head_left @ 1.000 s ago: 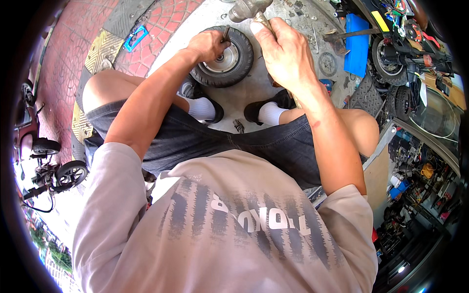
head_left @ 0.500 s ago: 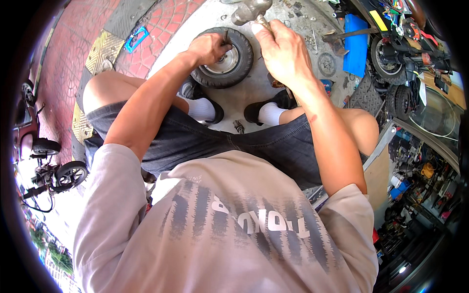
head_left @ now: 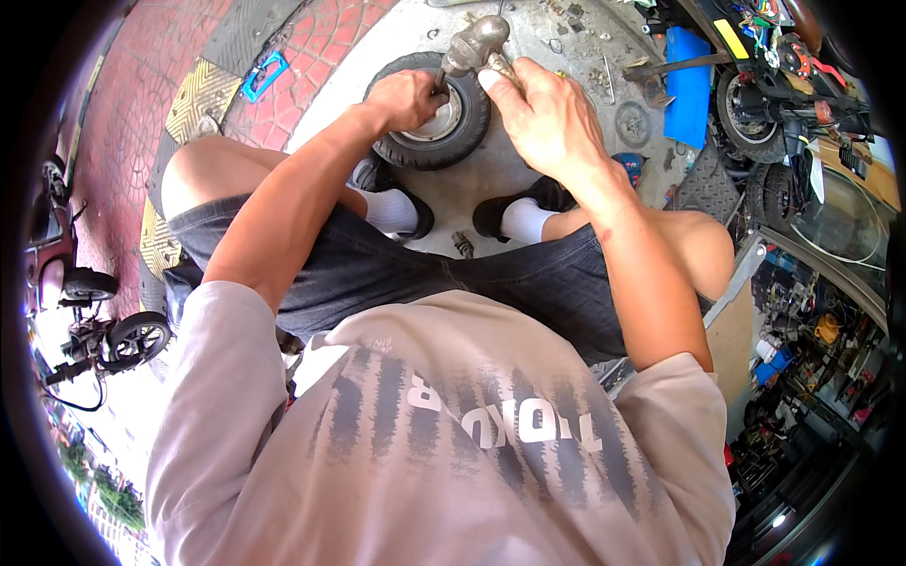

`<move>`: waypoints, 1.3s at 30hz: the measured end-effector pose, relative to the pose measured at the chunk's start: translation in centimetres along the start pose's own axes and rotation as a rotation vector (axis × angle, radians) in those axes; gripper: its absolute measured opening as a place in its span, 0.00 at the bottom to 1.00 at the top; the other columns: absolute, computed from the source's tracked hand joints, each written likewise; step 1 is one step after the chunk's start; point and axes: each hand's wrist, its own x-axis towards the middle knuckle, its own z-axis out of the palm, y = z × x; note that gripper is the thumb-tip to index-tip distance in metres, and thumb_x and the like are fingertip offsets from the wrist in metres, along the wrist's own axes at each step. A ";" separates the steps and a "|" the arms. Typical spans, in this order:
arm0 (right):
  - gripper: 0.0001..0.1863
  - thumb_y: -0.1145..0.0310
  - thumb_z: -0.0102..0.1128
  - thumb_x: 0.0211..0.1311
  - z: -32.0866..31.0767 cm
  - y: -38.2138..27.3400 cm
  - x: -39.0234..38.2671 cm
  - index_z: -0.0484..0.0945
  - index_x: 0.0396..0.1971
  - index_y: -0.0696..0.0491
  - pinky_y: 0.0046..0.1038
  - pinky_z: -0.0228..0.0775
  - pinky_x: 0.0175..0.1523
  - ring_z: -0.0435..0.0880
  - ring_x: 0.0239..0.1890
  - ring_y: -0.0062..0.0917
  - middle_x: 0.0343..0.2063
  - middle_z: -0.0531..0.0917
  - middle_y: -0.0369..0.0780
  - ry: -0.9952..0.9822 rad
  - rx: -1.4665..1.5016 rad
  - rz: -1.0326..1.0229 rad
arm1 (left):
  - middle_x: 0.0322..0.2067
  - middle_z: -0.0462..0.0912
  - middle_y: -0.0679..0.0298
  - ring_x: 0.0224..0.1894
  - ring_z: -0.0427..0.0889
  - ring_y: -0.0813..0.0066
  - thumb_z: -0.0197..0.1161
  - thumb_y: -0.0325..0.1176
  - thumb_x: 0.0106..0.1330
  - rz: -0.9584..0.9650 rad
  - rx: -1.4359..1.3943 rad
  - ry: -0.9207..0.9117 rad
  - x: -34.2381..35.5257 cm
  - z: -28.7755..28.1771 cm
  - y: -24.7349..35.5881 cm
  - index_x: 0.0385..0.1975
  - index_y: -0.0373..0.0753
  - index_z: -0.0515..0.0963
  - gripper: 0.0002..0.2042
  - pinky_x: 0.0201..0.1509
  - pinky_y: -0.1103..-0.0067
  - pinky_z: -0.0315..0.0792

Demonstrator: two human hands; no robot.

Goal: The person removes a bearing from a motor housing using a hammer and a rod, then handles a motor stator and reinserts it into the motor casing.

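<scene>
Between my feet lies a small wheel with a black tyre [head_left: 455, 151] and a silver metal hub [head_left: 437, 124]. My left hand [head_left: 406, 100] is closed over the hub, gripping a thin dark metal rod [head_left: 440, 81] that stands upright; its lower end is hidden. In my right hand [head_left: 552, 115] is a hammer [head_left: 477, 45], its fingers wrapped round the handle. The hammer's rounded metal head is right beside the top of the rod; whether they touch I cannot tell.
A small metal part [head_left: 462, 245] lies on the concrete between my shoes. At the right are a blue panel [head_left: 687, 90], a round disc [head_left: 632, 124] and a wheeled machine [head_left: 750, 113]. A blue frame [head_left: 264, 76] rests on red paving, left.
The hammer has come down and left, from above the wheel to the rod's top. My right hand has lowered with it. My left hand has stayed nearly in place.
</scene>
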 end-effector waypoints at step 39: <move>0.22 0.51 0.61 0.74 0.4 -1.6 0.9 0.80 0.34 0.58 0.53 0.76 0.38 0.86 0.30 0.57 0.21 0.84 0.54 -0.041 -0.042 -0.065 | 0.45 0.89 0.47 0.51 0.87 0.46 0.60 0.48 0.72 -0.057 -0.032 -0.032 -1.5 0.4 -0.5 0.47 0.40 0.86 0.18 0.56 0.59 0.79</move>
